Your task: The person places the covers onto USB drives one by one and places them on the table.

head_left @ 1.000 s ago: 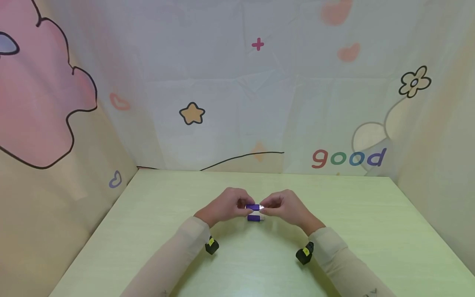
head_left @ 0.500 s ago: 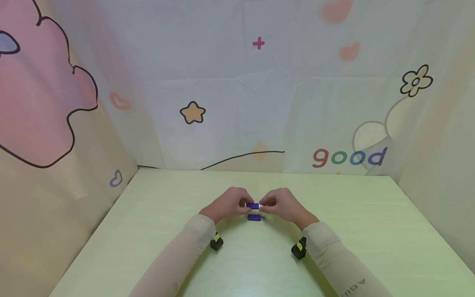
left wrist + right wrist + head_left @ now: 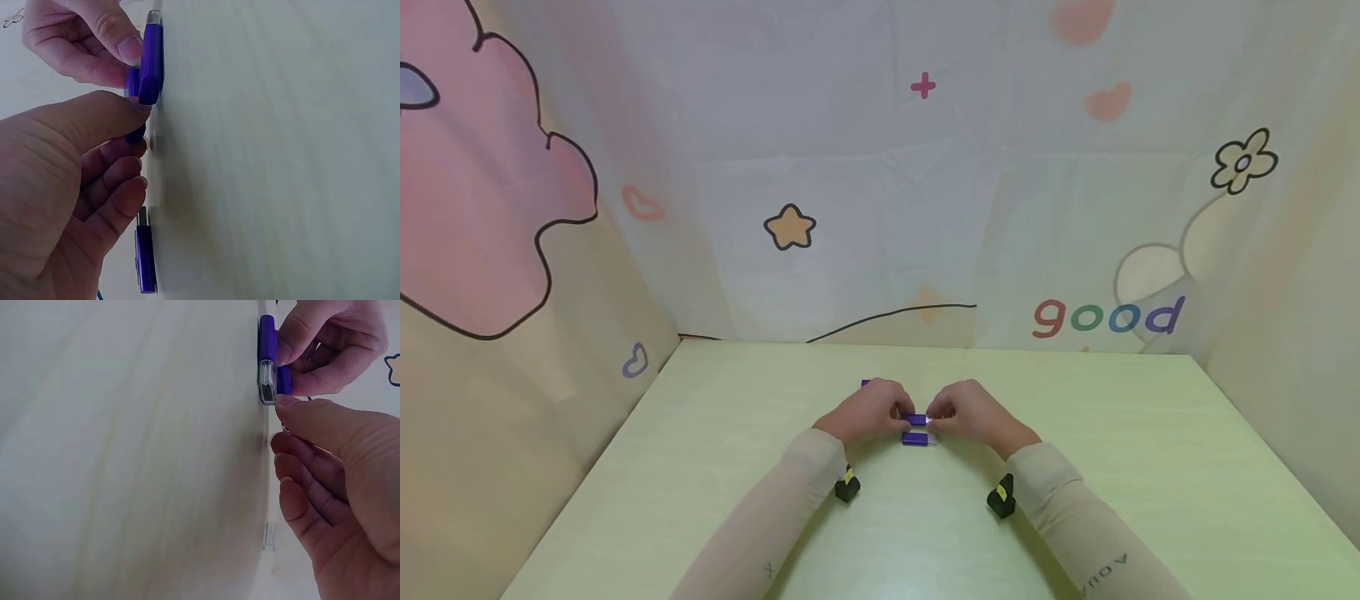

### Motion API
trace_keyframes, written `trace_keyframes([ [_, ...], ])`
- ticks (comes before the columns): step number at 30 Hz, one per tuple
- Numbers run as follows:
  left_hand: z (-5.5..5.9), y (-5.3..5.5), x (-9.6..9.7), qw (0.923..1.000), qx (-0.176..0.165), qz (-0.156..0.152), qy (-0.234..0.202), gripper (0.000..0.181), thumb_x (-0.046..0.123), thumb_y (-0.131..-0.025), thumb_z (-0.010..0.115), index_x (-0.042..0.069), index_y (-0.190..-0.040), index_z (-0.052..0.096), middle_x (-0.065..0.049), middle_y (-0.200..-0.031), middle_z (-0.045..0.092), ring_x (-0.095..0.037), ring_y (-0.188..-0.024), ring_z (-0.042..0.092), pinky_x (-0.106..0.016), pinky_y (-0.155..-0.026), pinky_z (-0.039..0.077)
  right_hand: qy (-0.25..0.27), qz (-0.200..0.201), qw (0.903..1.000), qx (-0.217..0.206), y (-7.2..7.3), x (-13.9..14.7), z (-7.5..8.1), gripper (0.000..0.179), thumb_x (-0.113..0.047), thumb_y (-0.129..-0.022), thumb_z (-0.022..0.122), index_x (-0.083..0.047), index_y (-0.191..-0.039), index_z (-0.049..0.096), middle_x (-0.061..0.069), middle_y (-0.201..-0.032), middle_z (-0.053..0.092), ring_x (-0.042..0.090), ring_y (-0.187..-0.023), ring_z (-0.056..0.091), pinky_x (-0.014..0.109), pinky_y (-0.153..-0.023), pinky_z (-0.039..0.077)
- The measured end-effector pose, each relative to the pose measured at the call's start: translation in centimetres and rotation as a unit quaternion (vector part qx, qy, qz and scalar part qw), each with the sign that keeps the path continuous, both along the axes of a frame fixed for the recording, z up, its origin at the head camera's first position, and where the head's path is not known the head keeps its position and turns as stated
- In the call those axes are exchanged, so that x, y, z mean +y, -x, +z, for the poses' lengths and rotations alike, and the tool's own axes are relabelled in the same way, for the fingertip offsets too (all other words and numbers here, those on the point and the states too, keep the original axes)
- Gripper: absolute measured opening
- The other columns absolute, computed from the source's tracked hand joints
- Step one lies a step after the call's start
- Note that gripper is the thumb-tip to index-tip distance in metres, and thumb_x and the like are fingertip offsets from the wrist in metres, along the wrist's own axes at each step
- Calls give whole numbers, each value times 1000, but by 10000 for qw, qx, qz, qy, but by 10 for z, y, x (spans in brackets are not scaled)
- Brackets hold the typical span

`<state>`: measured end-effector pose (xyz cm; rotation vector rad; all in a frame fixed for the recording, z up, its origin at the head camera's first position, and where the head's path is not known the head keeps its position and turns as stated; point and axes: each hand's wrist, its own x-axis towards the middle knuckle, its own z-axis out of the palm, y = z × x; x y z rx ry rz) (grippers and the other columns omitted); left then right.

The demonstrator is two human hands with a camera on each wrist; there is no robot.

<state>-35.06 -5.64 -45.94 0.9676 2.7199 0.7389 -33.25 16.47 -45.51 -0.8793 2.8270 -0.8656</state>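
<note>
A purple USB flash drive spans both hands close over the table. My left hand pinches its purple body between thumb and finger. At its clear or metallic end, the right hand pinches with thumb and fingertips, which mostly cover that end. Just nearer to me lies a second purple flash drive with a transparent cap over its plug. Beyond the left hand rests a third flash drive, its metal plug bare; only a purple corner shows in the head view.
A small loose clear cap stands out on the table beyond the right hand. The pale wooden table ends at a printed cloth backdrop, and side cloths flank it. A black wrist camera sits under each cuff.
Both hands have shifted slightly, the left one rightward, with the pinched drive moving slightly right. A purple corner of the far drive now shows behind the left hand.
</note>
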Motion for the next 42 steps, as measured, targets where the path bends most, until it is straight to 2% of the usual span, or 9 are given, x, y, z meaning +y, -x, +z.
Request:
trace_keyframes([
  [11, 0, 1, 3, 9995, 205, -152, 209, 11, 18, -91, 79, 15, -101, 82, 10, -89, 68, -7, -84, 58, -21, -79, 49, -243, 136, 9995, 140, 0, 2, 2, 8, -14, -86, 82, -9, -93, 82, -1, -87, 76, 7, -79, 64, 26, -75, 55],
  [20, -2, 1, 2, 9987, 263, -171, 390, 14, 18, -93, 77, 15, -105, 82, 9, -92, 66, -8, -85, 56, -21, -80, 48, -427, 113, 9990, -86, 1, 0, 4, 7, -13, -88, 81, -10, -94, 82, -2, -88, 74, 7, -80, 63, 27, -77, 57],
  [32, 2, -2, 1, 9991, 118, -118, 387, 16, 17, -94, 75, 14, -108, 81, 8, -93, 65, -8, -87, 57, -22, -83, 50, -480, 35, 9986, -216, 4, 0, 4, 8, -11, -87, 81, -10, -95, 82, -2, -89, 72, 7, -81, 63, 27, -79, 57],
  [42, 4, -2, -1, 9992, -30, -104, 398, 21, 15, -94, 74, 12, -114, 79, 5, -100, 68, -10, -89, 58, -23, -83, 50, -481, 115, 9988, 6, 3, 0, 3, 10, -11, -86, 82, -7, -96, 81, 0, -89, 72, 7, -79, 62, 24, -75, 55],
])
